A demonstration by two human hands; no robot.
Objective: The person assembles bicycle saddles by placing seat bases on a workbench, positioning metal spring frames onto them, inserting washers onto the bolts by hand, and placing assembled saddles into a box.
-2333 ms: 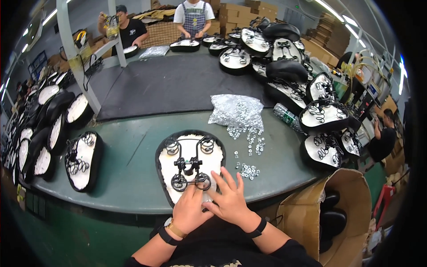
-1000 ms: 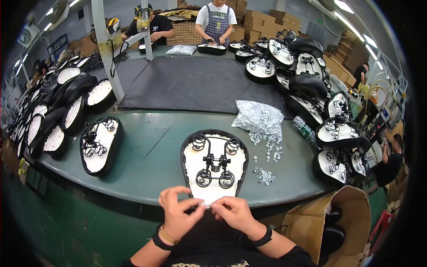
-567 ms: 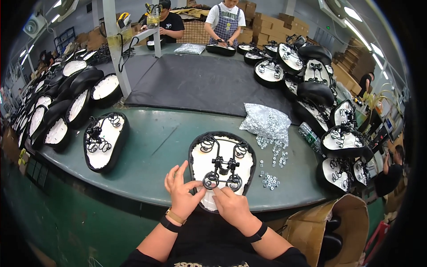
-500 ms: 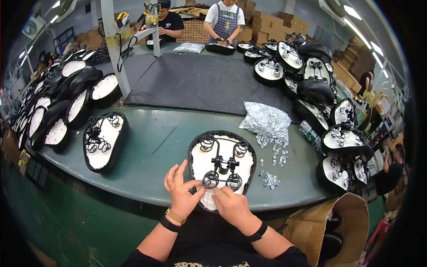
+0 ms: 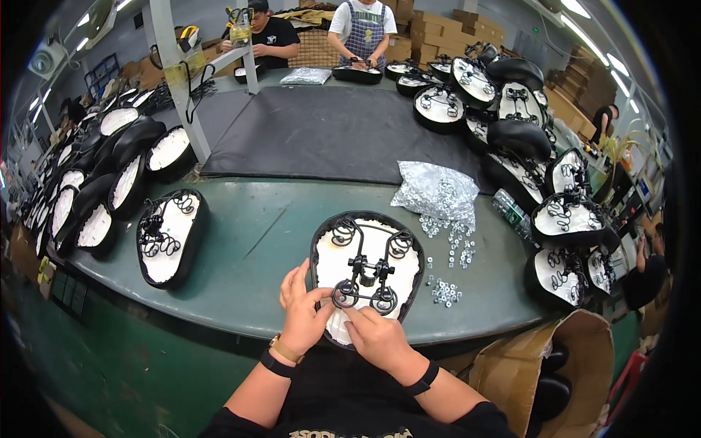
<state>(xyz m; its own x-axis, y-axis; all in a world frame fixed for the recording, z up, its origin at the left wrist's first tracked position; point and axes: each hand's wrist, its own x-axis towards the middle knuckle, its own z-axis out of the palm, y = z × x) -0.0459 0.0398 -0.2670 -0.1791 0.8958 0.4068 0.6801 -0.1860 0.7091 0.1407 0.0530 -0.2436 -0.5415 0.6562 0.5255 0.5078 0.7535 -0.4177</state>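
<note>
An upturned bicycle saddle [image 5: 340, 271] lies before me on the green table, its white underside edged in black. A black wire spring frame [image 5: 369, 266] with coils at its corners rests on it. At the near left coil, my left hand [image 5: 303, 310] has thumb and forefinger brought together, the other fingers raised. My right hand [image 5: 380, 337] reaches the same coil from the near side, its fingertips pinched. What sits between the fingertips is too small or hidden to name. Loose metal nuts [image 5: 445, 292] lie to the right of the saddle.
A clear plastic bag [image 5: 436, 193] spills nuts beyond the pile. Another saddle with a frame [image 5: 170, 241] stands at left. Saddles are stacked along both sides. A metal post [image 5: 175, 87] rises at back left; a cardboard box [image 5: 511, 372] is at lower right. Two people work across the table.
The view has shifted slightly. Both hands stay at the near left coil, with the left hand's raised fingers drawn a little closer together. Nothing has visibly been picked up or let go.
</note>
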